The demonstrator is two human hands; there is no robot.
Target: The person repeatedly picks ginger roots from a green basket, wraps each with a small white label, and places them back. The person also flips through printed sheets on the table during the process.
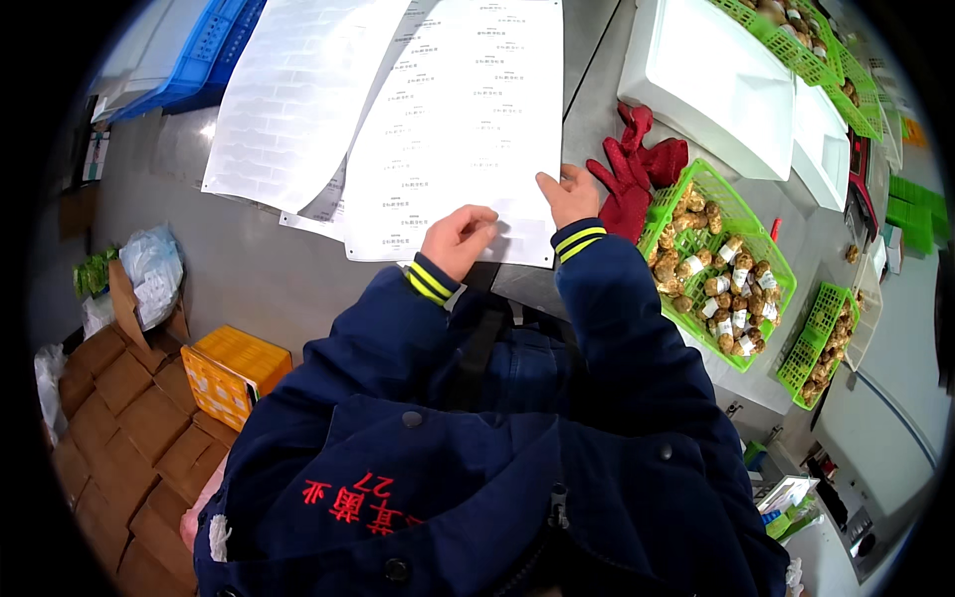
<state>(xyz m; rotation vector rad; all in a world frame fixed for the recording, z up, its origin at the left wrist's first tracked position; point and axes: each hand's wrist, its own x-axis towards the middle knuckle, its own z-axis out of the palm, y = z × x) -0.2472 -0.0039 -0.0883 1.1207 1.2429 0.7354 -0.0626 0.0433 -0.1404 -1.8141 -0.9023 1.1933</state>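
Apparently both hands, left hand (460, 239) curled, right hand (568, 194) flat, touch white label sheet (468, 129) beside green basket (761, 244).

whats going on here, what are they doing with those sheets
A person in a dark blue jacket has both hands on a white sheet of small printed labels lying on a grey table. The left hand pinches at the sheet's lower edge; the right hand presses its lower right corner. To the right sit a red cloth glove and a green plastic basket of labelled brown mushrooms.
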